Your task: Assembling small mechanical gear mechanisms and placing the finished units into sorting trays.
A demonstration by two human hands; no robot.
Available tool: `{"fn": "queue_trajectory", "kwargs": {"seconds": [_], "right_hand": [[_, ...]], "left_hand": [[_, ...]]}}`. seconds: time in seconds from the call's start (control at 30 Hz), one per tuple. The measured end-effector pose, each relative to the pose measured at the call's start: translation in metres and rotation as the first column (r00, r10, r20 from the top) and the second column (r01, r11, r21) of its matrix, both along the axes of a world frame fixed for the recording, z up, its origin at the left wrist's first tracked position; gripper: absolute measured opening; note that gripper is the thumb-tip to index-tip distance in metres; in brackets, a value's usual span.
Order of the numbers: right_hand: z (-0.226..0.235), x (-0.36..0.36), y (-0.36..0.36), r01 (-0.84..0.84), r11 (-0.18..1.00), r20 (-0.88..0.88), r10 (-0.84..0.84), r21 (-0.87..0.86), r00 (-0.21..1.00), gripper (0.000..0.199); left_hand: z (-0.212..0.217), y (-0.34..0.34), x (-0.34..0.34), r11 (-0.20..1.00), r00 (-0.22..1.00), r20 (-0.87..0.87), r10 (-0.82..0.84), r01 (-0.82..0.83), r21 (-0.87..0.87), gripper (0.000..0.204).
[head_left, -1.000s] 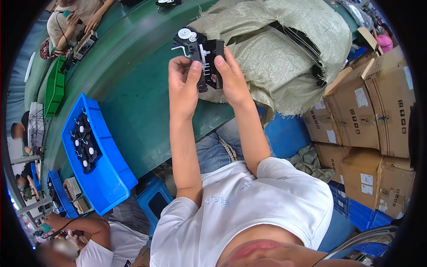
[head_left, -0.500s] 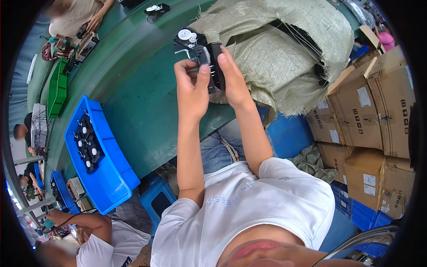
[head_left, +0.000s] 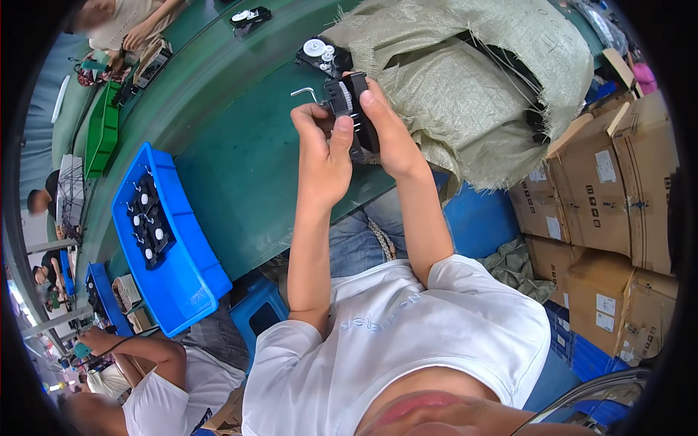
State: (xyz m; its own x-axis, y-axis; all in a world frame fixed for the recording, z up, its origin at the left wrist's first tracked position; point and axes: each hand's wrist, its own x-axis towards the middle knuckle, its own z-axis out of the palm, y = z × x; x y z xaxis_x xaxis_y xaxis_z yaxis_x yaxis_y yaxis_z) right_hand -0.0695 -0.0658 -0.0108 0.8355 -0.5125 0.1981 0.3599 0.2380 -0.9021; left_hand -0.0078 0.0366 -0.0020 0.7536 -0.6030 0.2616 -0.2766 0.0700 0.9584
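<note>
Both of my hands hold a black plastic mechanism part (head_left: 347,102) up over the green table (head_left: 240,167). My left hand (head_left: 323,149) grips its left side, where a bent metal rod (head_left: 305,92) sticks out. My right hand (head_left: 385,127) clasps its right side, thumb on top. Just beyond lies another black part with white gears (head_left: 321,54), on the table beside a woven sack (head_left: 472,80).
A blue tray (head_left: 182,269) with several black parts bearing white gears sits at the table's left. Another black part (head_left: 249,16) lies farther up. Cardboard boxes (head_left: 611,189) are stacked at the right. Other people sit at the top left and bottom left, near a green bin (head_left: 102,131).
My hands have turned the black part a little and shifted slightly; the left thumb now sits higher on it. The part stays in both hands.
</note>
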Motion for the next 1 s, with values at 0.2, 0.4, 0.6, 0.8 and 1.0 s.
{"fn": "queue_trajectory", "kwargs": {"seconds": [0.2,0.4,0.6,0.8,1.0], "right_hand": [[-0.003,0.005,0.005,-0.040,0.999,0.044,0.039,0.021,0.998,0.050],[-0.006,0.006,0.000,-0.133,0.990,0.061,0.137,-0.053,0.989,0.054],[-0.017,0.017,0.017,-0.083,0.987,0.100,0.097,-0.136,0.990,0.060],[-0.005,0.021,0.062,-0.167,0.967,0.192,0.205,-0.194,0.960,0.066],[-0.002,0.022,0.094,-0.273,0.917,0.123,0.319,-0.291,0.940,0.071]], "left_hand": [[0.009,0.006,-0.004,0.998,0.996,0.059,0.059,-0.061,0.022,0.041],[0.007,0.009,-0.007,0.988,0.980,0.172,0.096,-0.115,0.105,0.042],[0.002,0.023,0.004,0.998,0.997,0.062,0.043,-0.045,0.037,0.040],[0.013,0.076,0.008,0.997,0.998,-0.018,0.063,-0.064,-0.046,0.044],[0.056,0.165,0.025,0.859,0.819,0.312,0.482,-0.512,0.014,0.054]]}}
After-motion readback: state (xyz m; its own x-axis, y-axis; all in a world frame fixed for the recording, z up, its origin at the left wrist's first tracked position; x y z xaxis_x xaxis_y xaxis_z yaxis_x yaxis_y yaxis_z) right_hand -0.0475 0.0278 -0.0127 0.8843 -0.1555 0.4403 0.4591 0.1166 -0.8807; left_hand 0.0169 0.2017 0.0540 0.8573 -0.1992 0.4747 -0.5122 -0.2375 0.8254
